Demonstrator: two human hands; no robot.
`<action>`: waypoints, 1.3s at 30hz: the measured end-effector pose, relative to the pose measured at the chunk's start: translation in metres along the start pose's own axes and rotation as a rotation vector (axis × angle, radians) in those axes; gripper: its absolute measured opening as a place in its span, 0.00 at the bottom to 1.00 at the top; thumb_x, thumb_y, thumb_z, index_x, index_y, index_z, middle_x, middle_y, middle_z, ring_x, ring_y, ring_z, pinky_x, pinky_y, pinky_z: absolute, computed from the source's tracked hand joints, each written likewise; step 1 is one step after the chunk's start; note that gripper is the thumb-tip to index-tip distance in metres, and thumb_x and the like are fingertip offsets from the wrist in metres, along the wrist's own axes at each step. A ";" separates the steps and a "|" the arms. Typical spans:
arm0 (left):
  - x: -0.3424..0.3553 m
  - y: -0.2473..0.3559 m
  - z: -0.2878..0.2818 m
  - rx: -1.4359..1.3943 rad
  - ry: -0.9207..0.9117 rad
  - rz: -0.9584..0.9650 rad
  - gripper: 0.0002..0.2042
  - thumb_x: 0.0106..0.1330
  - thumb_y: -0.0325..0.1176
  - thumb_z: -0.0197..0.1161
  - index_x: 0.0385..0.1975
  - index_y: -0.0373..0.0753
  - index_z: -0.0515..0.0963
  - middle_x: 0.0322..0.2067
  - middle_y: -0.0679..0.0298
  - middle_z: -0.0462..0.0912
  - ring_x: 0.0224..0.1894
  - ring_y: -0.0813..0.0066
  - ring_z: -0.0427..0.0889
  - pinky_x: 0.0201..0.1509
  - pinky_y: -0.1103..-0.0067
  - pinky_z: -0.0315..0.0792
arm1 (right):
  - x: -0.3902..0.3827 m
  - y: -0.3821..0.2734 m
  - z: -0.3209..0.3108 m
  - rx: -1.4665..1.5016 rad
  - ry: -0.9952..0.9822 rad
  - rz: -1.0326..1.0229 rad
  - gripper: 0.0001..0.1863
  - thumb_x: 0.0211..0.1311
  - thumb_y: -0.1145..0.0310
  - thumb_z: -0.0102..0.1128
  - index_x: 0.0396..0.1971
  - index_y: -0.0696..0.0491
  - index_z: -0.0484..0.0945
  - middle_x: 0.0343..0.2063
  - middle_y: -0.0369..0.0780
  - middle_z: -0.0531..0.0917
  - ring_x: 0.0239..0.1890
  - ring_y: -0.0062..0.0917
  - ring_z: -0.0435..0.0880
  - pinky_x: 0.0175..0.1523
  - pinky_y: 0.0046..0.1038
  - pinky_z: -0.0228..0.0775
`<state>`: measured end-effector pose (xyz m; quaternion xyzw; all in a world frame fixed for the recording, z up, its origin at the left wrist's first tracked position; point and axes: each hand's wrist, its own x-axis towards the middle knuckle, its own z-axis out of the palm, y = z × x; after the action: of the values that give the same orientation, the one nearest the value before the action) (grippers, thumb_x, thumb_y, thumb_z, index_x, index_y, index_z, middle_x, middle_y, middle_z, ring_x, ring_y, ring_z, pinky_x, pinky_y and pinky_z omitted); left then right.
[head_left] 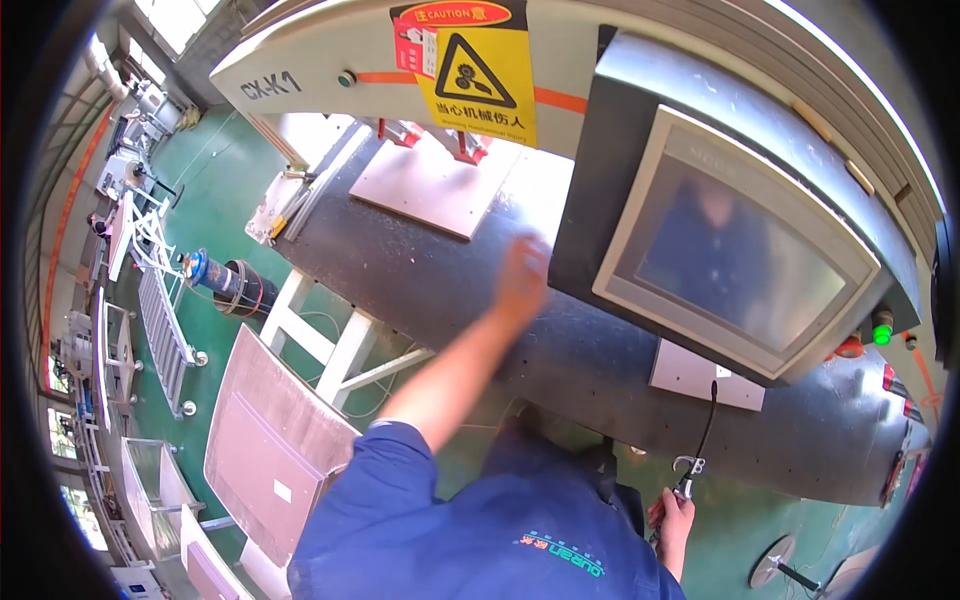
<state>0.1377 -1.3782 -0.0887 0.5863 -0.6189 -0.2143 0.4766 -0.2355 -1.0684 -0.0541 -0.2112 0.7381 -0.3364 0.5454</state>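
Observation:
My left hand [523, 278] is stretched forward over the dark worktable [400, 265], just left of the screen housing. Motion smears its fingers, and nothing shows clearly in them. Low on the right, my right hand [675, 516] is closed round an air blow gun [686, 477] with a metal lever. Its thin black nozzle points up toward the table's near edge. A pale flat panel [425, 185] lies on the table ahead and left of my left hand, beneath red-tipped clamps [470, 150]. Another pale panel [705, 378] is partly hidden under the screen.
A machine beam [340, 85] with a yellow warning sign [482, 85] spans above the table. The touch screen [745, 250] juts out at right, with a lit green button [882, 328]. Leaning panels [265, 440] stand at left; a blue-and-black canister [235, 285] sits on the floor.

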 end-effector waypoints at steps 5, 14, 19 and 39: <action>0.144 -0.037 -0.181 -0.003 0.637 -0.184 0.20 0.63 0.34 0.59 0.49 0.28 0.67 0.48 0.49 0.73 0.50 0.58 0.72 0.55 0.70 0.65 | 0.004 0.001 0.009 -0.017 -0.012 -0.004 0.14 0.64 0.68 0.53 0.18 0.58 0.71 0.11 0.38 0.74 0.08 0.17 0.67 0.14 0.18 0.56; 0.069 -0.123 -0.097 0.841 -0.184 -0.010 0.34 0.57 0.54 0.62 0.58 0.35 0.67 0.57 0.44 0.68 0.61 0.44 0.64 0.65 0.58 0.58 | 0.003 -0.036 0.051 -0.257 -0.089 0.086 0.11 0.61 0.67 0.56 0.24 0.58 0.74 0.13 0.36 0.76 0.12 0.16 0.72 0.18 0.18 0.62; 0.034 -0.107 -0.078 0.938 0.006 -0.105 0.30 0.58 0.49 0.62 0.58 0.40 0.68 0.61 0.46 0.63 0.63 0.42 0.59 0.68 0.60 0.51 | 0.006 -0.054 0.081 -0.516 -0.141 0.079 0.13 0.58 0.63 0.60 0.26 0.60 0.75 0.14 0.36 0.78 0.15 0.17 0.75 0.23 0.21 0.66; -0.100 -0.115 -0.228 0.924 -0.107 -0.454 0.34 0.59 0.45 0.57 0.59 0.26 0.60 0.61 0.37 0.59 0.66 0.44 0.55 0.68 0.56 0.47 | 0.023 -0.112 0.142 -0.951 -0.331 -0.006 0.17 0.54 0.56 0.60 0.34 0.55 0.80 0.30 0.50 0.82 0.39 0.47 0.80 0.43 0.41 0.70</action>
<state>0.3749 -1.2439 -0.1138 0.8433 -0.5299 -0.0462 0.0770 -0.1146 -1.1988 -0.0136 -0.4887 0.7128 0.0736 0.4976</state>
